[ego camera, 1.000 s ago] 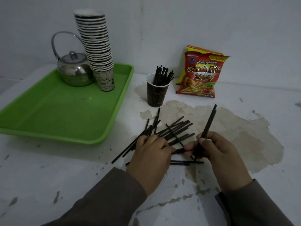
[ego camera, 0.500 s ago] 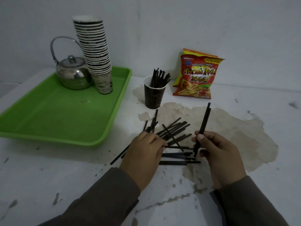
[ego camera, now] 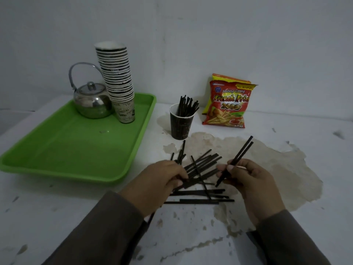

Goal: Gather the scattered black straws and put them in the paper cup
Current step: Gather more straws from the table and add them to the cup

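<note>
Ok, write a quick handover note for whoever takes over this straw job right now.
Right hand: shut on two straws, held slanted above the table.
Left hand: fingers curled on the loose pile; grip unclear.
Cup: upright beyond the pile, beside the tray, already holding a bunch of straws.
Done: part of the straws are in the cup.
Left: cup the two held straws, then gather the many on the table.

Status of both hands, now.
Left hand: closed, pinching loose black straws in the pile on the table.
Right hand: closed, holding two black straws up off the table.
</note>
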